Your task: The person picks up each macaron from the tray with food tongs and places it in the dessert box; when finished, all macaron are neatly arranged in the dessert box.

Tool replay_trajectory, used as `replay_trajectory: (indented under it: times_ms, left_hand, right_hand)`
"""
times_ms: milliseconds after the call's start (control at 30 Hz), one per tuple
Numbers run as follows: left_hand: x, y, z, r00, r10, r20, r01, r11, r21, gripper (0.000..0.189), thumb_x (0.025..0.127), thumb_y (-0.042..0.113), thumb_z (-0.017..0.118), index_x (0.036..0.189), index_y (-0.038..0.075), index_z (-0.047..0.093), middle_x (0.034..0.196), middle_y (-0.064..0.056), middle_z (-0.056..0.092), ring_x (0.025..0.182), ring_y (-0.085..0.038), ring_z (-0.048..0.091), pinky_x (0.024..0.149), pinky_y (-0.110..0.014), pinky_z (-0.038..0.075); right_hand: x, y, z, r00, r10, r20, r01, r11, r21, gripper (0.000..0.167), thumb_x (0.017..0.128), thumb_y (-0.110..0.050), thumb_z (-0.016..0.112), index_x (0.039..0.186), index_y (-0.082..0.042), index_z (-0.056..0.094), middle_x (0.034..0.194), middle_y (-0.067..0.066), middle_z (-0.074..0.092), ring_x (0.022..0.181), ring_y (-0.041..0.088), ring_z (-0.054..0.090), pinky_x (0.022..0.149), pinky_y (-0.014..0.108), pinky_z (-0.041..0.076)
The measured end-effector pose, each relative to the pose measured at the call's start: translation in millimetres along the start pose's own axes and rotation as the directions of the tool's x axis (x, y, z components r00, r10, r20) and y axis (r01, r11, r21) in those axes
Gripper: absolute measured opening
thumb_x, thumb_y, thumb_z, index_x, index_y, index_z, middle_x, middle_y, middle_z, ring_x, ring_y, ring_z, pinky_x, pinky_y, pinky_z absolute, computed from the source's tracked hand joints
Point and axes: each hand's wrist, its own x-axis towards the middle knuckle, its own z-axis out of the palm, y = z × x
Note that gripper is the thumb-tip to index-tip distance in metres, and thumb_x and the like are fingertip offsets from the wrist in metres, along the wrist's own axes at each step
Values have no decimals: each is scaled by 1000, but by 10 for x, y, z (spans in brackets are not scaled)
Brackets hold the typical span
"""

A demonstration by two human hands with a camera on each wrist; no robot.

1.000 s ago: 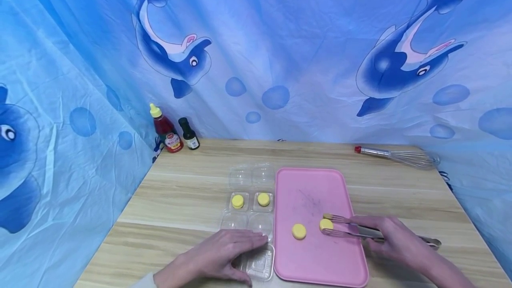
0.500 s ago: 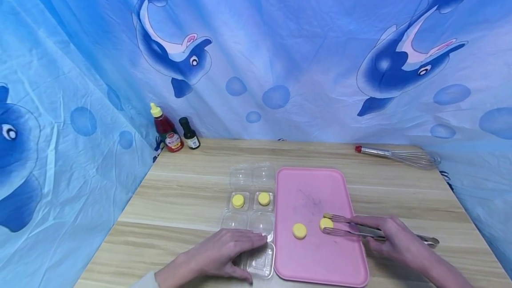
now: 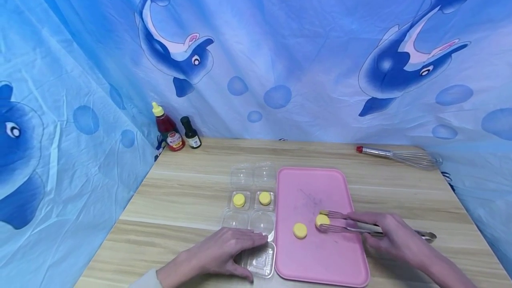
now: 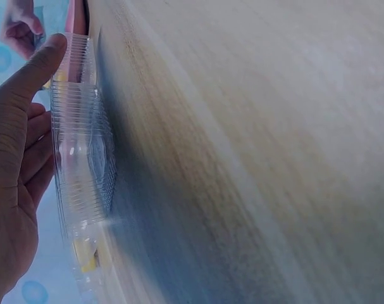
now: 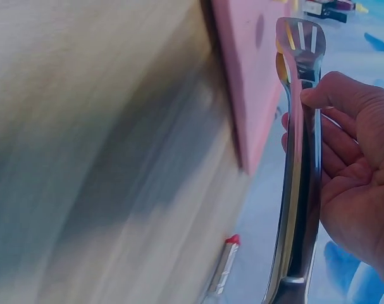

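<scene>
My right hand (image 3: 390,234) grips metal tongs (image 3: 362,227) over the pink tray (image 3: 308,266). The slotted tong ends stand on either side of a yellow macaron (image 3: 322,222). A second macaron (image 3: 300,230) lies on the tray just left of it. My left hand (image 3: 228,252) rests at the clear plastic boxes, its thumb and fingers spread about the near empty box (image 3: 262,259). In the left wrist view, the thumb lies at the rim of the ribbed clear box (image 4: 84,145), with fingers beyond it. Two more macarons, left (image 3: 239,200) and right (image 3: 265,198), sit in the far box cups.
Raised clear lids (image 3: 242,174) stand behind the filled cups. At the back left are a red sauce bottle (image 3: 170,130) and a small dark bottle (image 3: 191,133). A whisk (image 3: 400,155) lies at the back right, before the blue dolphin curtain (image 3: 312,57).
The tongs and the macaron between their ends have shifted slightly left and away from me. My left hand stays at the boxes.
</scene>
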Motion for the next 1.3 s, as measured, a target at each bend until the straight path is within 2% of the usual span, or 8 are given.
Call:
replay_trajectory:
  times_ms: [233,433,500,700,867,1067,1200,1300]
  left_hand:
    - [-6,-6,11,1000,-21,7,21,1000,-16,87,84,64,82,150,12,60,146,3,65,131,-11,63,110,-29,52]
    - [-10,-13,16,1000,-26,7,26,999,-34,86,84,63,82,150,12,60,145,2,66,131,-12,63,110,-29,52]
    - [-12,-14,19,1000,-24,1,24,999,-36,86,84,63,82,150,12,60,145,2,66,131,-12,63,110,-29,52]
    - [-8,-12,25,1000,-26,-6,26,999,-38,87,84,63,83,151,11,60,144,2,67,130,-11,64,109,-29,53]
    - [-8,-6,22,999,-35,-4,35,998,-46,88,83,62,83,151,13,59,143,2,67,129,-11,64,108,-29,53]
    - [-8,2,10,998,-56,10,57,997,-53,88,83,63,83,152,15,59,143,3,67,129,-11,64,108,-30,54]
    - [-7,4,3,998,-63,11,64,996,-57,86,82,63,84,150,15,61,143,2,68,129,-11,64,108,-30,54]
    - [-5,4,5,998,-58,1,58,997,-58,86,82,63,84,150,15,61,142,2,68,129,-11,64,107,-30,55]
  right_hand:
    - [149,-199,-9,994,-110,-5,109,993,-45,64,77,3,90,136,-17,73,127,-4,76,111,7,69,78,26,61]
    - [293,-385,126,981,-194,9,193,979,66,70,73,15,84,136,-15,73,127,-1,76,103,5,65,68,23,56]
    - [338,-454,190,977,-214,23,210,972,102,73,71,17,81,136,-16,72,129,-2,75,109,7,67,70,24,59]
    - [456,-644,361,964,-254,77,232,947,224,77,68,22,74,137,-11,71,131,-2,74,120,16,69,80,31,64]
    - [500,-773,467,960,-259,102,228,942,247,70,72,19,77,137,-6,70,127,2,76,118,19,71,79,28,63]
    - [544,-876,565,951,-286,120,258,944,208,62,75,14,82,132,-9,74,131,2,74,116,15,71,79,28,63]
    - [591,-938,626,940,-313,138,279,934,224,66,73,16,77,133,-12,73,127,-6,74,114,10,70,80,28,63]
    - [618,-974,663,934,-329,141,292,928,231,71,70,16,73,134,-15,73,124,-9,74,105,5,69,79,28,63]
